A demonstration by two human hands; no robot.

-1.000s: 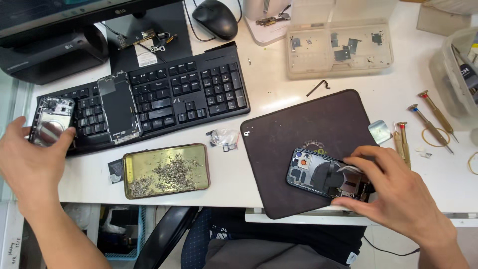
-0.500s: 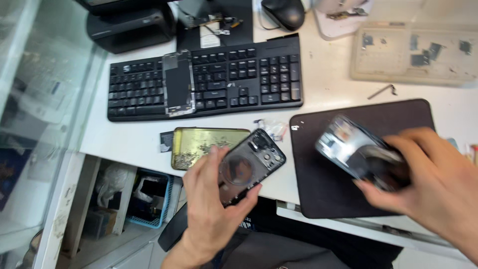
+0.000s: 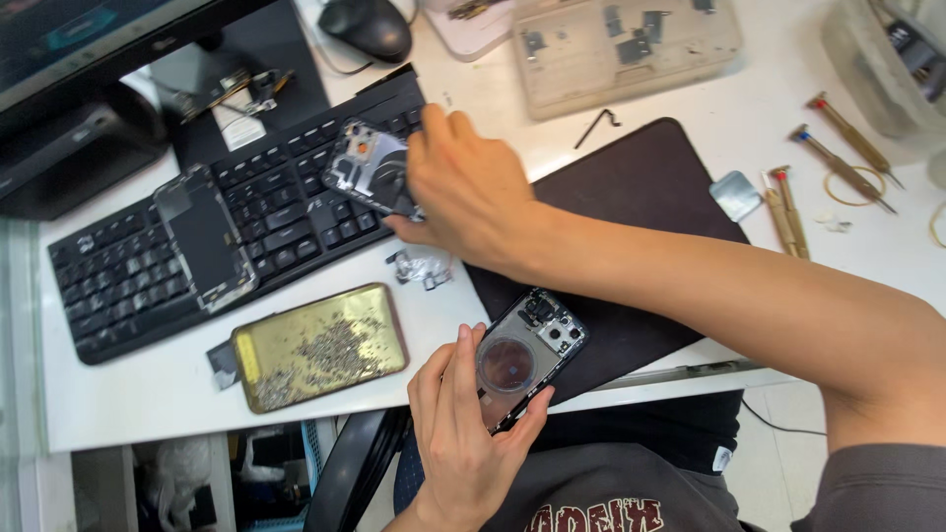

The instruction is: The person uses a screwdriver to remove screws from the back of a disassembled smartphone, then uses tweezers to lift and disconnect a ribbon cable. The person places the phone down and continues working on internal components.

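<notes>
My right hand (image 3: 471,187) reaches across to the left and holds an opened phone housing (image 3: 367,166) just above the black keyboard (image 3: 138,266). My left hand (image 3: 463,433) grips a second dark phone back housing (image 3: 527,345), with a round coil and a camera block showing, at the near edge of the dark work mat (image 3: 631,197). A phone screen part (image 3: 205,239) lies on the keyboard's left half.
A gold tray of small screws (image 3: 320,345) sits near the table's front edge. Crumpled bits (image 3: 422,268) lie beside the mat. Several screwdrivers (image 3: 838,148) rest at the right, a clear parts box (image 3: 631,49) at the back, a mouse (image 3: 374,25) and monitor (image 3: 69,39) behind.
My right hand has carried its housing from the mat leftward to over the keyboard. My left hand has brought its housing right, to the mat's near edge.
</notes>
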